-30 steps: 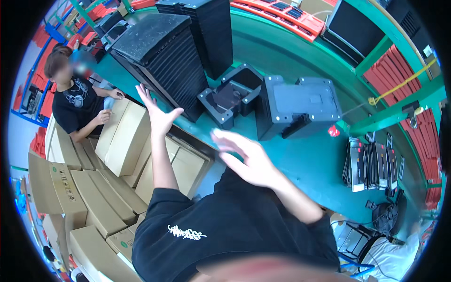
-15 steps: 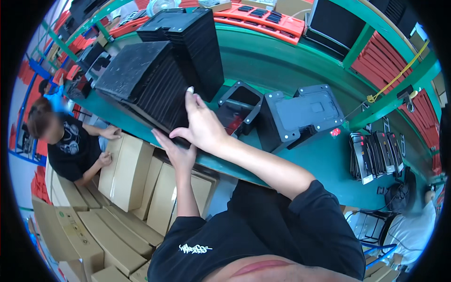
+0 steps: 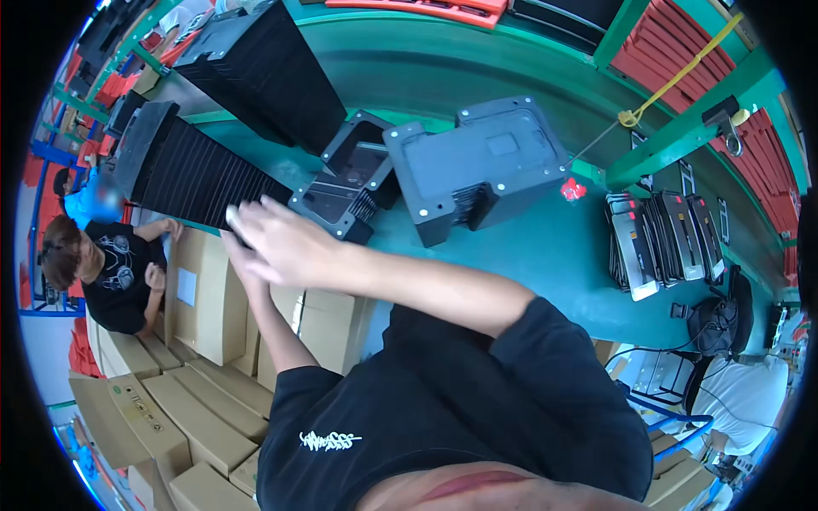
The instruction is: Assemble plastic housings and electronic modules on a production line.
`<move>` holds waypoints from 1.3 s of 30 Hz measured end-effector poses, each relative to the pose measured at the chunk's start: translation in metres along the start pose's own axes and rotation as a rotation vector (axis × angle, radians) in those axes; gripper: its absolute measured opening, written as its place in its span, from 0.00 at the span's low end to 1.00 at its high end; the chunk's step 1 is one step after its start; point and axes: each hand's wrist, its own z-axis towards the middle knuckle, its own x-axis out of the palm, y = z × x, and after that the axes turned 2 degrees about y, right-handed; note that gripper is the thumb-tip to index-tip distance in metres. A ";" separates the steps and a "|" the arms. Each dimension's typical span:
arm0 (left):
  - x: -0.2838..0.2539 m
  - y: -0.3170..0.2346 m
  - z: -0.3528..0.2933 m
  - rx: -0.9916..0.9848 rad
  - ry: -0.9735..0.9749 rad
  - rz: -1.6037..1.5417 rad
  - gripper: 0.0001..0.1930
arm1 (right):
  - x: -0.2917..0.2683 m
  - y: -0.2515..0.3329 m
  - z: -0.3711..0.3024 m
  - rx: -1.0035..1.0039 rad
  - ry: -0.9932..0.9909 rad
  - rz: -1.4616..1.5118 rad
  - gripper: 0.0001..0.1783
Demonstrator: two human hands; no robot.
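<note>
A leaning stack of thin black trays [image 3: 204, 166] sits at the left of the green bench, its ridged layers fanned along its length. My right hand [image 3: 294, 243] is at the near end of this stack with fingers stretched out, somewhat blurred; whether it touches the trays I cannot tell. Partly hidden behind it, my left hand [image 3: 247, 260] is beside the bench edge, the fingers that show stretched out. Neither hand visibly holds anything. Behind stands a tall black stack [image 3: 273, 77]. Right of my hands are a hollow black frame-like block [image 3: 345, 187] and a larger black block [image 3: 477, 166].
Cardboard boxes [image 3: 200, 417] crowd the lower left. A co-worker [image 3: 111, 264] is at an upright carton [image 3: 204, 298] there. Thin black panels [image 3: 660, 243] stand grouped on the bench [image 3: 545, 255] at right, near a black bag [image 3: 720, 324]. A yellow cord [image 3: 682, 72] hangs from the green frame.
My view has shifted, and both hands have moved left and closer together. The tray stack sits further left, apart from the tall stack and at a different slant. The co-worker's carton has turned slightly.
</note>
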 end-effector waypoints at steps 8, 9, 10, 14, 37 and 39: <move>0.041 -0.129 -0.058 0.096 0.064 -0.313 0.55 | -0.163 0.053 -0.172 0.223 0.239 0.292 0.10; 0.052 -0.154 -0.060 0.232 0.229 -0.200 0.56 | -0.175 0.048 -0.190 0.281 0.140 0.286 0.08; 0.058 -0.157 -0.064 0.233 0.258 -0.219 0.56 | -0.189 0.046 -0.208 0.337 0.038 0.278 0.06; 0.085 -0.134 -0.037 0.271 0.257 -0.173 0.59 | -0.221 0.023 -0.268 0.721 -0.230 0.243 0.07; 0.157 -0.250 -0.040 0.513 0.393 -0.744 0.70 | -0.268 -0.081 -0.208 0.676 -0.675 0.533 0.30; 0.158 -0.250 -0.046 0.475 0.425 -0.842 0.70 | -0.258 -0.092 -0.203 0.697 -0.603 0.765 0.35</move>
